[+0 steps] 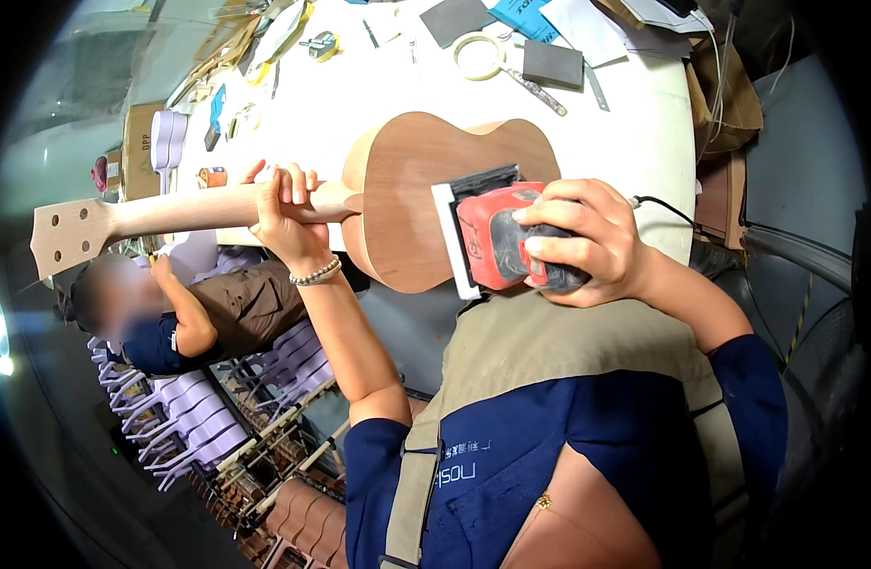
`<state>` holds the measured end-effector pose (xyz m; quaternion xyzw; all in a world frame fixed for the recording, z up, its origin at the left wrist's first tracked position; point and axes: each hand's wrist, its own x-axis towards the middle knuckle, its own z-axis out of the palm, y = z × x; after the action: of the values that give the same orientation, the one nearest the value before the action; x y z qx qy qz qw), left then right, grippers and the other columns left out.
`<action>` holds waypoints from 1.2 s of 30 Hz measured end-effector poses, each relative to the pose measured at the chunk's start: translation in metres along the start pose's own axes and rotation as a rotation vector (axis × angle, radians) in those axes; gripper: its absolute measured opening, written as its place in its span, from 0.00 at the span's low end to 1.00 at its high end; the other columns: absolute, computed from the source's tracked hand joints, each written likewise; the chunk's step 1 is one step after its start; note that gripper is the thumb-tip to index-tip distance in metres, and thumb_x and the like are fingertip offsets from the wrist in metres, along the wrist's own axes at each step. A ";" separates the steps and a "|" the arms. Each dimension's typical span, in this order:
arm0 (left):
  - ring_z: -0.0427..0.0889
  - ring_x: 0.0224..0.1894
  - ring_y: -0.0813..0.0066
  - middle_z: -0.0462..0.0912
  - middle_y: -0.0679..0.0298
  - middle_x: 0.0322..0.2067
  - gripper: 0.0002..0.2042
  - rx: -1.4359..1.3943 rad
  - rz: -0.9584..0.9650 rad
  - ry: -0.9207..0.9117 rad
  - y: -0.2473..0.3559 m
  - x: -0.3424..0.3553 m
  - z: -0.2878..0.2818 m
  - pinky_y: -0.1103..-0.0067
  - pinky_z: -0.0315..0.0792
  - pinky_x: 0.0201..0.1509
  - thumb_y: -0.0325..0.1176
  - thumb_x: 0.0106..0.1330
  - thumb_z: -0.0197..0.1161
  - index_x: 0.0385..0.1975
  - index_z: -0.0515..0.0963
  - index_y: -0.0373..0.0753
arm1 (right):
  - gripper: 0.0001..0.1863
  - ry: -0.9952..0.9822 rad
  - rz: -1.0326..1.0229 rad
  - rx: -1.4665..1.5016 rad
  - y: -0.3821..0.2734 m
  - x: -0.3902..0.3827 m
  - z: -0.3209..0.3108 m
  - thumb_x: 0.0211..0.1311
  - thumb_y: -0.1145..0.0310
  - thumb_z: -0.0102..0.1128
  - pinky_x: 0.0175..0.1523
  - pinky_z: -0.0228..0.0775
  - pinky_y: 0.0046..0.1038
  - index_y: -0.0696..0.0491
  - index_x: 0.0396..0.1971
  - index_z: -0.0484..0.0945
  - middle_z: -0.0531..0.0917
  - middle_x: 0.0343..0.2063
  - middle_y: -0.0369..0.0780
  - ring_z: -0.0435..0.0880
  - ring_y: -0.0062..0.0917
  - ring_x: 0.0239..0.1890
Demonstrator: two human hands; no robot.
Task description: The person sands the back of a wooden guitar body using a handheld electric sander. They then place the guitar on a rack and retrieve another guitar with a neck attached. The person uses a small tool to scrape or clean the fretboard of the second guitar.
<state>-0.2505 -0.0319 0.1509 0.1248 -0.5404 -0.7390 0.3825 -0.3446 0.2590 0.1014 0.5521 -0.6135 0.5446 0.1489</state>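
Observation:
An unfinished wooden ukulele lies across the near side of the table, its back facing up and its headstock pointing left. My left hand is closed round the neck, close to where it meets the body. In my right hand is a red and black electric sander, gripped from above. The sander's pad rests on or just over the lower part of the ukulele's back; its underside is hidden. A black cord runs from the sander to the right.
On the white table lie a tape roll, a dark grey block and papers. To the left, another person works beside racks of lilac ukulele bodies. A cardboard box stands at the right.

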 end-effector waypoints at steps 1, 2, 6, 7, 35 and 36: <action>0.61 0.19 0.81 0.62 0.69 0.17 0.10 0.005 0.013 0.011 0.000 -0.003 0.000 0.79 0.62 0.28 0.23 0.58 0.50 0.40 0.67 0.39 | 0.23 -0.022 -0.009 -0.012 -0.002 0.005 -0.002 0.27 0.68 0.68 0.32 0.70 0.28 0.47 0.32 0.75 0.79 0.36 0.36 0.77 0.32 0.34; 0.60 0.18 0.81 0.62 0.69 0.17 0.10 0.011 0.018 0.021 0.002 -0.007 0.004 0.79 0.62 0.28 0.23 0.58 0.50 0.39 0.67 0.39 | 0.23 -0.046 -0.010 -0.026 -0.006 0.014 -0.003 0.26 0.68 0.68 0.33 0.70 0.28 0.48 0.32 0.75 0.79 0.37 0.36 0.77 0.32 0.34; 0.61 0.18 0.80 0.60 0.69 0.16 0.11 0.036 0.020 0.016 0.004 -0.010 0.007 0.78 0.62 0.27 0.23 0.59 0.50 0.42 0.64 0.38 | 0.26 0.060 0.008 0.004 -0.005 0.025 0.006 0.24 0.69 0.69 0.34 0.70 0.30 0.48 0.34 0.74 0.78 0.38 0.36 0.77 0.34 0.35; 0.61 0.18 0.79 0.59 0.68 0.16 0.12 0.019 0.035 0.029 0.005 -0.010 0.006 0.78 0.61 0.27 0.23 0.59 0.51 0.42 0.64 0.39 | 0.26 0.038 0.009 0.014 0.000 0.015 0.002 0.25 0.70 0.69 0.36 0.71 0.31 0.48 0.34 0.73 0.78 0.38 0.37 0.77 0.34 0.35; 0.62 0.18 0.81 0.61 0.68 0.16 0.10 0.144 0.282 0.254 0.012 -0.051 0.033 0.79 0.65 0.27 0.24 0.59 0.51 0.39 0.63 0.39 | 0.28 0.225 0.583 -0.002 0.055 0.105 0.018 0.32 0.56 0.67 0.41 0.70 0.30 0.50 0.38 0.72 0.80 0.31 0.39 0.80 0.33 0.35; 0.62 0.18 0.81 0.61 0.68 0.16 0.10 0.146 0.283 0.253 0.011 -0.048 0.035 0.79 0.65 0.28 0.24 0.59 0.51 0.39 0.63 0.39 | 0.28 0.154 0.649 0.088 0.052 0.110 0.013 0.36 0.58 0.65 0.44 0.69 0.32 0.51 0.41 0.71 0.79 0.33 0.42 0.79 0.34 0.37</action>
<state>-0.2337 0.0247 0.1634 0.1668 -0.5522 -0.6151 0.5376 -0.4208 0.1805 0.1571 0.2913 -0.7201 0.6297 -0.0102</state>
